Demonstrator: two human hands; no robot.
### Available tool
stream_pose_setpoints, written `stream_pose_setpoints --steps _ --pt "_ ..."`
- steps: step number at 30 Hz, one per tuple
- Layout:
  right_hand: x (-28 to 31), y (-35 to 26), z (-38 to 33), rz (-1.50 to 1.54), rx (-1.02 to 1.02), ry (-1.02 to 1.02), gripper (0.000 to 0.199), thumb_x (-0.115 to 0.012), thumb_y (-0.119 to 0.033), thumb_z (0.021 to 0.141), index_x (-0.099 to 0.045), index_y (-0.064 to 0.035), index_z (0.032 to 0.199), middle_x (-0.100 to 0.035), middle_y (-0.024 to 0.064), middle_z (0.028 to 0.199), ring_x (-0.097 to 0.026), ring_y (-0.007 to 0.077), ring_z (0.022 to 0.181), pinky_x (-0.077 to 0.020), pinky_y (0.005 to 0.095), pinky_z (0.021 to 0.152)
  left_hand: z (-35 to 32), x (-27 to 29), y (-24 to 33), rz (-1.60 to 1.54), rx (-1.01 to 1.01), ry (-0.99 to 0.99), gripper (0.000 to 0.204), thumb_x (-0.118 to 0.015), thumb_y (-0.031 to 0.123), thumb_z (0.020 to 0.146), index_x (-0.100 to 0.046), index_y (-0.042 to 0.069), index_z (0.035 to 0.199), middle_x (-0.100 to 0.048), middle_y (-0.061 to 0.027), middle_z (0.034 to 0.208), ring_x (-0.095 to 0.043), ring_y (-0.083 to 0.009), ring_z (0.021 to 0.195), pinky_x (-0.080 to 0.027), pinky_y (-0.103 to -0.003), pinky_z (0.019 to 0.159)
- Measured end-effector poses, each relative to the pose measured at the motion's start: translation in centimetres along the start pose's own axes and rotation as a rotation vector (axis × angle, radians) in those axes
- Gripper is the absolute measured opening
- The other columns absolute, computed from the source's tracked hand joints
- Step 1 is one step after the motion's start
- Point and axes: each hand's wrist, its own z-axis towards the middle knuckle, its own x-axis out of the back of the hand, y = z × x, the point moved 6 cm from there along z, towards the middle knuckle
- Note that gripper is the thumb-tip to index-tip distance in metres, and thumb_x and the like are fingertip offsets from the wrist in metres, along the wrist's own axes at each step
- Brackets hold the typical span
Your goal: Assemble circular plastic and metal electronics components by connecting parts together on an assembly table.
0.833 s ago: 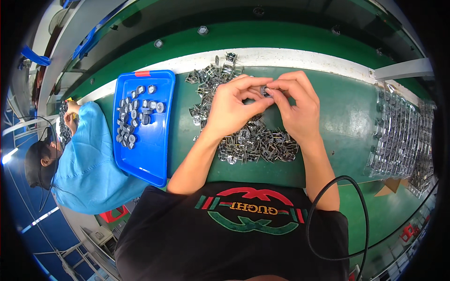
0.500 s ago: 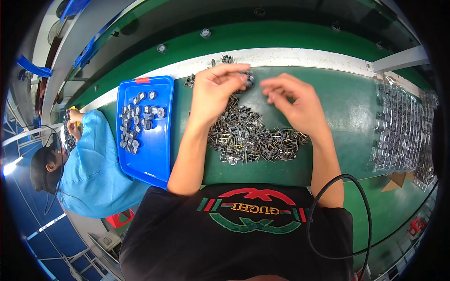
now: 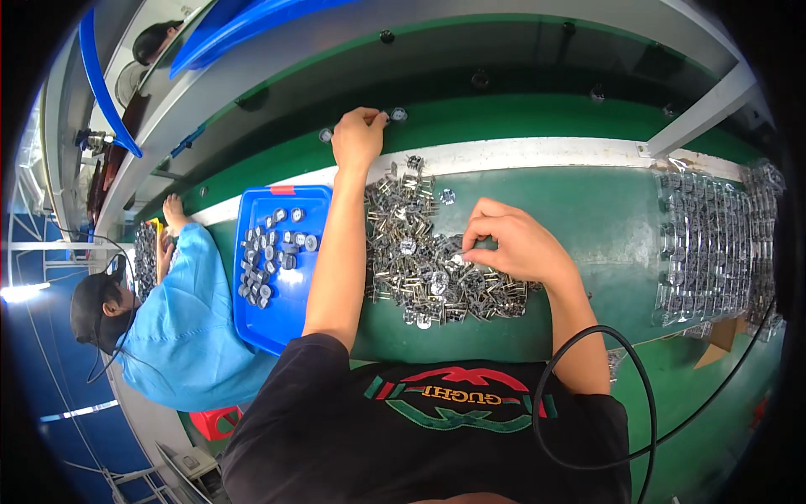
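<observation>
The left hand [image 3: 359,141] has its fingers curled, their grip unclear; a round part [image 3: 399,114] sits just right of it. The right hand [image 3: 510,242] draws thumb and fingertips close, hold uncertain, with the parts pile [image 3: 411,260] just left.

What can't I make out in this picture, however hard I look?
All in the head view:
1) Whether the left hand grips anything: its own fingers hide it.
2) What lies deep in the pile of metal parts: the upper parts cover it.
3) The right edge of the blue tray: partly behind the left forearm.
4) Details inside the clear trays: too small.
</observation>
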Motion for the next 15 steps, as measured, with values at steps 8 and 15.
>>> stream_pose_setpoints --steps 8,15 --pt "1.1 -0.1 -0.4 0.407 -0.201 -0.052 0.01 -0.074 -0.007 0.083 -0.069 -0.0024 0.091 -0.065 0.0052 0.074 -0.064 0.0123 0.067 -0.0492 0.0271 0.061 -0.5 -2.2 3.5 0.24 -0.509 0.049 0.041 -0.071 0.03 0.081 -0.068 0.014 0.119 -0.065 -0.0101 0.123 -0.054 -0.0343 0.113 -0.042 -0.043 0.099" --pt "1.7 0.1 -0.1 0.854 -0.124 0.171 0.009 -0.067 0.003 0.087 -0.064 0.0053 0.095 -0.069 0.008 0.083 -0.07 0.0166 0.081 -0.0542 0.0272 0.069 -0.2 -3.6 5.6 0.275 -0.65 -0.083 0.034 -0.073 0.019 0.077 -0.071 0.014 0.111 -0.069 -0.009 0.104 -0.058 -0.0291 0.108 -0.043 -0.043 0.093"
